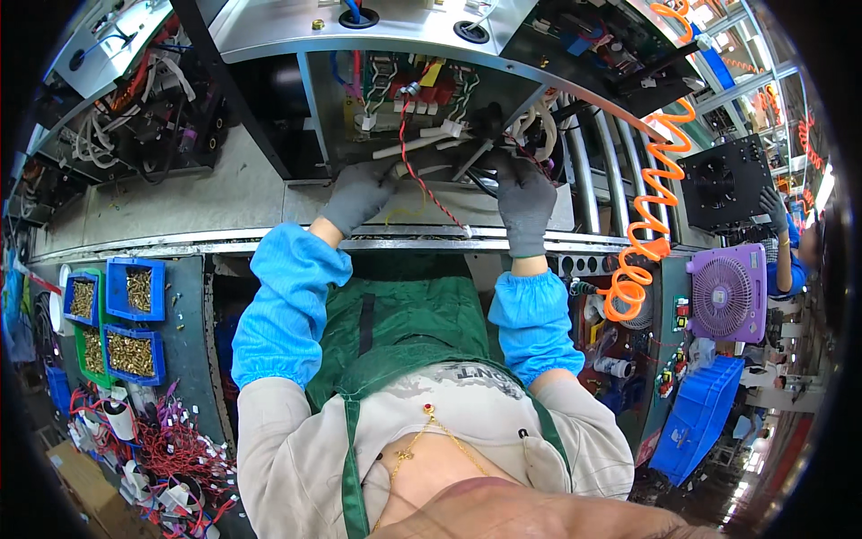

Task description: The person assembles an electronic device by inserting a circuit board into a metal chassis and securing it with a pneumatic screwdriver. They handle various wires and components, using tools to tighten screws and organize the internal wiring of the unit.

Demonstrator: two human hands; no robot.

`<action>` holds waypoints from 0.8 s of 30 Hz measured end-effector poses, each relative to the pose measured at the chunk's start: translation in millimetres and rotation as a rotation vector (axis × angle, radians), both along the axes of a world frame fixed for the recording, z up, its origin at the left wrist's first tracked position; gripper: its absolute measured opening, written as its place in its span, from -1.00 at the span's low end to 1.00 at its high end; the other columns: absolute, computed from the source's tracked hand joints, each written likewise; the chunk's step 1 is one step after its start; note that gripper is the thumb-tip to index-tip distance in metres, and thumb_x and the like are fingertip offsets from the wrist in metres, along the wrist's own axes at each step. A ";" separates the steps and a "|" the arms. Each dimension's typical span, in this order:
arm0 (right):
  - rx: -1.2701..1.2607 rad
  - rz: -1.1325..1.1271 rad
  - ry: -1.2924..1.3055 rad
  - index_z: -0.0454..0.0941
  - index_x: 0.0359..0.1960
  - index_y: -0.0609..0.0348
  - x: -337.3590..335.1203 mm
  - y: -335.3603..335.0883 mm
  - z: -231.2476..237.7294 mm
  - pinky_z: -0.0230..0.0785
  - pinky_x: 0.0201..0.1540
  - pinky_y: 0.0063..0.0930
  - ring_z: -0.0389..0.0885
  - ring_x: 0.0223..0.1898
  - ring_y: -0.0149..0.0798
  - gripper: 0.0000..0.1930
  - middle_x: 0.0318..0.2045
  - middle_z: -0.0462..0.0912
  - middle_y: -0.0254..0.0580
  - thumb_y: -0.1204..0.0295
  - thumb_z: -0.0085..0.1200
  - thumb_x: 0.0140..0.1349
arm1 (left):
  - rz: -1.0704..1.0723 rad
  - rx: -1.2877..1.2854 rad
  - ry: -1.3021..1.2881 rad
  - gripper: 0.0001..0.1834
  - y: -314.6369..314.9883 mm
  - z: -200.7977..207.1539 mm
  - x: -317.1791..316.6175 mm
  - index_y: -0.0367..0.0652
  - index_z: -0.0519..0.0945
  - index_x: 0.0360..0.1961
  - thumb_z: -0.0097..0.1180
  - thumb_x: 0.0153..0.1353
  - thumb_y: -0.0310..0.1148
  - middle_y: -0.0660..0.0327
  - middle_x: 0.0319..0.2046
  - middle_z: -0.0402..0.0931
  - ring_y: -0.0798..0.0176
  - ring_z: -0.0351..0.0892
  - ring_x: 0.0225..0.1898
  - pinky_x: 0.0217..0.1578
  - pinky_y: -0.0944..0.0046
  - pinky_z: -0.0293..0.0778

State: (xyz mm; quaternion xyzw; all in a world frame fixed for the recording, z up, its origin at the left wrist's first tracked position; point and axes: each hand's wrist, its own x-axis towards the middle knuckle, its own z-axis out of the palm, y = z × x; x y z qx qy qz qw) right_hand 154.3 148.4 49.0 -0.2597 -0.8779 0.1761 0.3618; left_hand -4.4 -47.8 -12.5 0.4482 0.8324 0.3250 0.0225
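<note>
An open metal cabinet (pixel 310 108) stands in front of me, with green circuit boards and wiring inside. My left hand (pixel 359 198), in a grey glove, is at its lower opening, the fingers closed round a cream cable (pixel 422 169). My right hand (pixel 525 205), also gloved, reaches in at the lower right among dark wires; its fingertips are hidden in shadow. Between the hands, a twisted red and black wire (pixel 415 171) hangs out of the cabinet and ends in a small white connector (pixel 467 231). Further cream cables (pixel 431 141) run above the left fingers.
Blue bins (pixel 135 289) of brass fasteners and a heap of red wires (pixel 193 458) lie at left. An orange coiled hose (pixel 660 207) hangs at right beside metal rollers (pixel 606 162). Beyond are a purple fan (pixel 725 292), a blue crate (pixel 696 418) and another person's gloved hand (pixel 772 207).
</note>
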 end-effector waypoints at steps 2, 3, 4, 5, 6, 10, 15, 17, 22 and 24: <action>-0.049 -0.019 0.067 0.64 -0.35 0.16 -6.4 3.0 -5.0 0.39 -0.37 -0.26 0.61 -0.40 0.03 -0.70 -0.45 0.63 0.02 0.17 0.08 0.16 | 0.022 -0.096 0.208 -0.71 -3.9 -5.0 4.6 -0.14 0.58 -0.25 0.01 0.12 -0.18 0.08 -0.51 0.57 0.06 0.58 -0.44 -0.40 0.03 0.46; -0.075 -0.021 0.092 0.64 -0.36 0.17 -11.0 7.2 -11.4 0.38 -0.37 -0.26 0.61 -0.40 0.03 -0.70 -0.45 0.63 0.02 0.17 0.08 0.17 | 0.025 -0.078 0.309 -0.74 -4.0 -4.1 3.7 -0.12 0.58 -0.28 0.03 0.09 -0.21 0.12 -0.52 0.56 0.09 0.58 -0.45 -0.43 0.06 0.46; -0.100 -0.022 0.116 0.64 -0.36 0.18 -15.7 12.6 -19.8 0.38 -0.37 -0.27 0.61 -0.39 0.04 -0.70 -0.45 0.63 0.03 0.17 0.08 0.17 | 0.038 -0.058 0.411 -0.78 -3.9 -2.5 2.6 -0.09 0.58 -0.30 0.05 0.06 -0.24 0.15 -0.53 0.55 0.12 0.57 -0.46 -0.46 0.09 0.46; -0.144 -0.012 0.150 0.64 -0.37 0.20 -16.7 23.8 -34.5 0.37 -0.38 -0.28 0.61 -0.40 0.04 -0.68 -0.46 0.63 0.04 0.17 0.06 0.19 | 0.026 0.030 0.507 -0.81 -1.6 20.4 2.4 -0.07 0.58 -0.32 0.06 0.04 -0.27 0.18 -0.54 0.53 0.15 0.57 -0.47 -0.48 0.13 0.46; -0.239 0.007 0.158 0.64 -0.37 0.20 -16.4 23.4 -34.2 0.37 -0.38 -0.29 0.61 -0.40 0.04 -0.68 -0.47 0.63 0.04 0.16 0.06 0.19 | 0.020 0.116 0.601 -0.83 -1.9 37.8 1.7 -0.04 0.58 -0.35 0.07 0.01 -0.31 0.22 -0.55 0.52 0.17 0.56 -0.48 -0.50 0.16 0.46; -0.241 0.064 0.006 0.63 -0.29 0.17 -9.8 26.3 -31.1 0.41 -0.34 -0.29 0.61 -0.42 0.01 -0.72 -0.44 0.65 -0.02 0.22 0.09 0.13 | -0.015 0.143 0.593 -0.85 -7.7 55.0 -5.8 -0.02 0.57 -0.38 0.06 -0.04 -0.36 0.21 -0.53 0.51 0.13 0.55 -0.46 -0.53 0.17 0.45; 0.047 0.411 -0.271 0.62 -0.29 0.06 -13.5 -41.3 35.4 0.45 -0.34 -0.27 0.62 -0.40 -0.07 -0.78 -0.42 0.63 -0.05 0.27 0.08 0.08 | 0.137 0.103 0.499 -0.83 -1.8 -18.0 -9.9 -0.02 0.58 -0.37 0.11 -0.06 -0.33 0.20 -0.51 0.51 0.09 0.54 -0.45 -0.51 0.11 0.43; 0.171 0.513 -0.322 0.61 -0.32 0.04 -25.9 -53.8 35.4 0.44 -0.39 -0.25 0.61 -0.43 -0.08 -0.80 -0.46 0.61 -0.07 0.27 0.08 0.06 | 0.165 0.191 0.513 -0.81 -4.3 -16.6 -4.9 -0.02 0.58 -0.35 0.14 -0.06 -0.31 0.19 -0.50 0.51 0.08 0.53 -0.46 -0.52 0.11 0.42; 0.703 0.420 -0.374 0.61 -0.39 0.02 -63.0 -24.7 5.2 0.40 -0.54 -0.20 0.58 -0.46 -0.09 -0.86 -0.54 0.56 -0.15 0.37 0.00 0.07 | 0.102 0.048 0.644 -0.82 -9.8 32.6 -11.7 0.01 0.57 -0.31 0.08 0.00 -0.32 0.23 -0.52 0.50 0.13 0.53 -0.48 -0.57 0.15 0.41; 0.633 0.428 -0.395 0.60 -0.39 0.01 -64.5 -27.3 7.8 0.39 -0.55 -0.20 0.57 -0.48 -0.08 -0.86 -0.55 0.54 -0.18 0.37 0.00 0.07 | 0.075 -0.005 0.673 -0.81 -16.1 46.2 -13.6 0.02 0.58 -0.28 0.06 0.03 -0.32 0.23 -0.51 0.51 0.16 0.53 -0.48 -0.59 0.17 0.41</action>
